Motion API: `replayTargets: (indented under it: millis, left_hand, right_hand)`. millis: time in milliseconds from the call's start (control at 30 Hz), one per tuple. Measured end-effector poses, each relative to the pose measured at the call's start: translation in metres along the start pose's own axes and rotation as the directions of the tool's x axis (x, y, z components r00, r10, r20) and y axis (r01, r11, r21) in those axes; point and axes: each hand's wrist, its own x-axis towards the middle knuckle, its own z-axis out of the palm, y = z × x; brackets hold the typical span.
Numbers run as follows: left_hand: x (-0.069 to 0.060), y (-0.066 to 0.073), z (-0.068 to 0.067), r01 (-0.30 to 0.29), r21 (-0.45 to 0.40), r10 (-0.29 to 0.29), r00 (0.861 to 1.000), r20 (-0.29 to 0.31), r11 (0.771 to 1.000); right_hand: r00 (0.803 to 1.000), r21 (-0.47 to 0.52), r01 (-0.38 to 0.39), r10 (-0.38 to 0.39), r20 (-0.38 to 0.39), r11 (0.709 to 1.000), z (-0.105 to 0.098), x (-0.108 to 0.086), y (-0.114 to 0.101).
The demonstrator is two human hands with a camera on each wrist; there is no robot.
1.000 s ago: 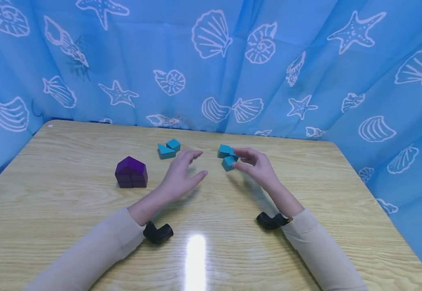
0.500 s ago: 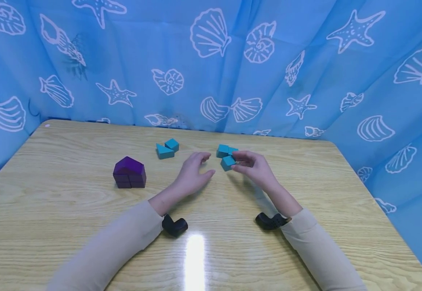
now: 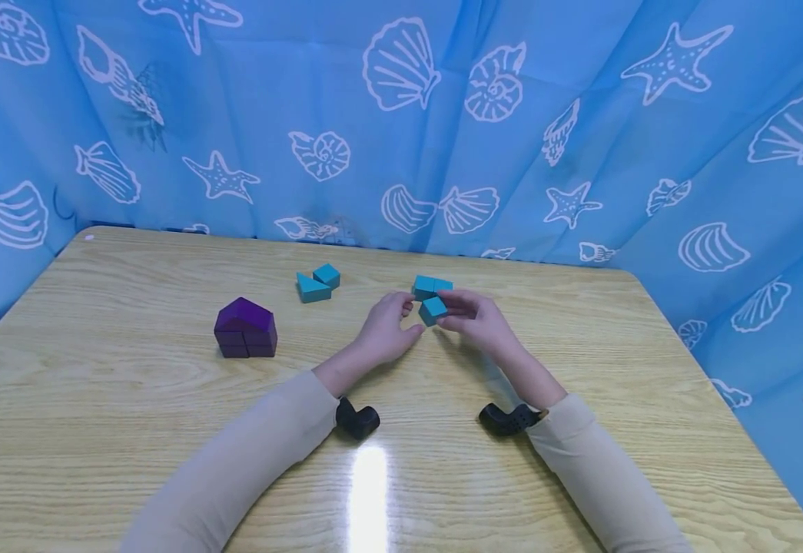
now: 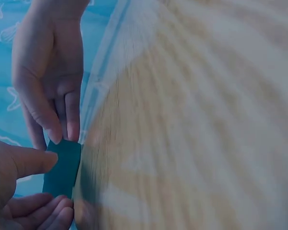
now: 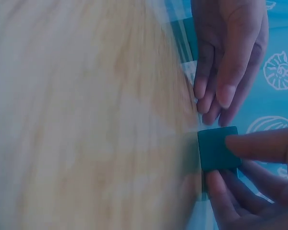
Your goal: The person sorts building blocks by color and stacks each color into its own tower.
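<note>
Thumb and fingers of my right hand (image 3: pixel 479 319) pinch a teal cube-like block (image 3: pixel 433 310). In the right wrist view, the thumb lies against the face of this block (image 5: pixel 218 149). My left hand (image 3: pixel 387 330) is just left of it, fingers loosely bent and holding nothing. In the right wrist view, a small gap separates the left fingertips from the block. Right behind the pinched block, a teal cube (image 3: pixel 423 287) and another teal piece (image 3: pixel 443 285) sit side by side, partly hidden.
A teal triangular block (image 3: pixel 314 289) and a teal cube (image 3: pixel 327 275) lie to the left on the wooden table (image 3: pixel 131 430). Farther left stands a purple house-shaped stack (image 3: pixel 245 329). A blue shell-patterned curtain (image 3: pixel 270 100) hangs along the table's back edge.
My left hand has moved right, from near the left teal pieces to beside the pinched block. The right hand still holds that block, which has shifted slightly and turned.
</note>
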Motion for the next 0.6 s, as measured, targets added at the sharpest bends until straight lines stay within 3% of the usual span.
replayTargets:
  millis: [200,367,600]
  left_hand:
    - [0.0048,0.0028,0.0021,-0.015,0.038,0.015,1.0,0.013,0.999]
    - [0.0047,0.0061,-0.0003,0.007,0.035,-0.008,1.0,0.018,0.999]
    - [0.004,0.0045,-0.0049,0.009,0.056,-0.01,1.0,0.019,0.998]
  right_hand:
    - [0.999,-0.021,-0.034,0.034,0.012,0.999,0.0036,0.0012,0.0001]
    - [0.998,-0.038,-0.056,0.057,0.025,0.998,0.0051,0.0012,-0.0006]
    - [0.998,-0.024,-0.03,0.031,0.05,0.999,0.0068,0.0015,-0.0027]
